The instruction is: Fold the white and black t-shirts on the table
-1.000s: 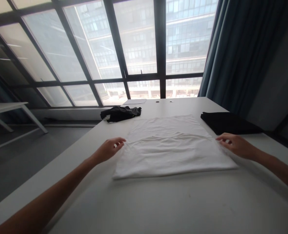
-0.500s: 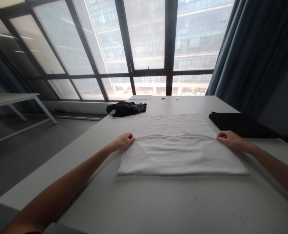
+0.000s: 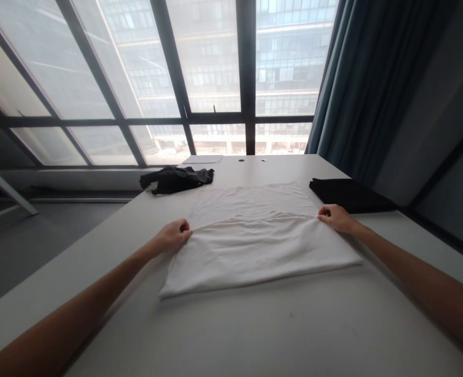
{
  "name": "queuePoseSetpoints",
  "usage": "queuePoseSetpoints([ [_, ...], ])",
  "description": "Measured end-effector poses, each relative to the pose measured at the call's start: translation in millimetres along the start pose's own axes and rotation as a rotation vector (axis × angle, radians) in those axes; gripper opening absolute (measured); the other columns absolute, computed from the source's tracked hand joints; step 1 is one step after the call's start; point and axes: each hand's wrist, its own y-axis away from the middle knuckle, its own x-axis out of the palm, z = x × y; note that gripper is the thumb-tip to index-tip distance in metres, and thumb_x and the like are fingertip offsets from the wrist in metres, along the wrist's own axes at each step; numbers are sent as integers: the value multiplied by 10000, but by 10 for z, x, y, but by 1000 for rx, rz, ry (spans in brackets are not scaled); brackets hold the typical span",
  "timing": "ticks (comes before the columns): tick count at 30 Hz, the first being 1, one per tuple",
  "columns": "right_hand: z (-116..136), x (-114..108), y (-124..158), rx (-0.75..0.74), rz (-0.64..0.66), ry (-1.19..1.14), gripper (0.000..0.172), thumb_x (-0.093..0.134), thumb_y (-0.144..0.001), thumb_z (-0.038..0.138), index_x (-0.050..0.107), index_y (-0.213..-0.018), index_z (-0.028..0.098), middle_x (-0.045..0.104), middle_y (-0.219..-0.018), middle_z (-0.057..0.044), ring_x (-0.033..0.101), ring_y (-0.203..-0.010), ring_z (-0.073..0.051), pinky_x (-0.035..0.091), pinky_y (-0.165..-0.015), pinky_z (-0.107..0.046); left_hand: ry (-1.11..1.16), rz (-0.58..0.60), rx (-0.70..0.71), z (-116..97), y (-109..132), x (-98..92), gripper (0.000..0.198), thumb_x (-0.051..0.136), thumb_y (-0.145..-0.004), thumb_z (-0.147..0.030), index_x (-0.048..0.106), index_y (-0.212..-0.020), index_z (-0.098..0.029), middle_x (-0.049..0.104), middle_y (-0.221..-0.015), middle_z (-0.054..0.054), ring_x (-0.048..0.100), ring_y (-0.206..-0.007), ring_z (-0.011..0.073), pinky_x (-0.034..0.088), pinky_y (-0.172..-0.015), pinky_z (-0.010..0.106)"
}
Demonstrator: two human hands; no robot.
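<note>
A white cloth garment [image 3: 255,251], perhaps a shirt, lies on the white table with its near part folded over the far part. At the fold's left corner my left hand [image 3: 173,234] pinches the fabric edge between thumb and fingers. My right hand [image 3: 336,217] grips the opposite corner in the same way. Between the two hands the folded edge runs across with several wrinkles. The fold's near edge lies slanted, its left end closer to me. Beyond the fold a single flat part of the garment stays spread out.
A crumpled black garment [image 3: 176,179] lies at the table's left edge. Folded black cloth [image 3: 351,195] rests at the right, beyond my right hand. White paper [image 3: 203,159] is at the table's [image 3: 231,335] far end, before the windows. A blue curtain [image 3: 341,94] hangs at right.
My view has turned to the right, so everything appears further left. The garment's near edge now slants where it was level. Both hands keep their pinch on its corners.
</note>
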Motion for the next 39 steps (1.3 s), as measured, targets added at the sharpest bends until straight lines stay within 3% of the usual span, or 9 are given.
queuePoseSetpoints([
  [3, 103, 20, 16, -48, -88, 154, 273, 531, -882, 327, 728, -937, 146, 709, -986, -143, 651, -939, -282, 494, -863, -380, -129, -67, 52, -106, 56, -15, 288, 515, -805, -388, 645, -946, -174, 682, -913, 91, 649, -843, 267, 496, -760, 360],
  [7, 523, 145, 16, -209, -58, 141, 343, 455, -954, 298, 724, -1087, 132, 691, -1160, -173, 610, -1140, -301, 437, -1042, -419, -161, -192, 333, -503, 88, 18, 400, 423, -931, -313, 625, -1239, -156, 625, -1275, 133, 594, -1172, 284, 440, -1039, 415],
  [11, 1137, 400, 58, -344, 77, 63, 473, 399, -999, 345, 615, -1337, 94, 570, -1418, -199, 496, -1348, -297, 367, -1138, -426, -102, -19, 587, -945, 24, 181, 491, 316, -1042, -374, 476, -1470, -194, 481, -1523, 85, 407, -1425, 235, 292, -1190, 402],
  [15, 1485, 625, 126, -449, 222, 28, 618, 347, -1022, 479, 436, -1512, 113, 373, -1584, -178, 310, -1484, -296, 252, -1205, -481, -132, 193, 628, -1011, -26, 382, 622, 268, -1058, -533, 237, -1602, -233, 222, -1654, 56, 153, -1536, 250, 133, -1238, 465],
  [21, 1108, 590, 58, -411, 294, 34, 663, 253, -1023, 577, 279, -1590, 234, 245, -1640, -108, 219, -1516, -285, 174, -1214, -553, -141, 205, 567, -858, 28, 460, 658, 231, -1047, -605, 159, -1616, -283, 129, -1664, 34, 93, -1542, 250, 70, -1241, 451],
  [26, 459, 367, -24, -302, 251, 160, 659, 243, -1021, 554, 358, -1559, 191, 291, -1624, -134, 225, -1513, -287, 182, -1208, -552, -150, 228, 543, -900, 21, 427, 681, 227, -1041, -618, 156, -1616, -261, 127, -1662, 49, 87, -1542, 260, 67, -1237, 474],
  [29, 308, 264, 10, -240, 146, 257, 631, 269, -1023, 485, 410, -1525, 129, 329, -1602, -180, 255, -1503, -308, 198, -1196, -571, -140, 246, 544, -943, -1, 373, 680, 244, -1040, -615, 172, -1614, -259, 138, -1660, 59, 92, -1540, 269, 80, -1234, 486],
  [33, 672, 277, 227, -219, 40, 230, 591, 284, -1027, 416, 418, -1513, 107, 356, -1584, -206, 272, -1497, -320, 234, -1175, -588, -114, 234, 592, -1121, 96, 323, 642, 254, -1055, -575, 172, -1615, -270, 160, -1658, 60, 99, -1539, 270, 68, -1234, 507],
  [39, 1470, 477, 710, -429, 227, 38, 660, 315, -1018, 519, 259, -1600, 212, 200, -1653, -86, 170, -1531, -264, 164, -1227, -505, -108, 269, 763, -1385, 430, 446, 633, 322, -1056, -536, 110, -1618, -333, 141, -1661, 34, 106, -1536, 277, 63, -1241, 506],
])
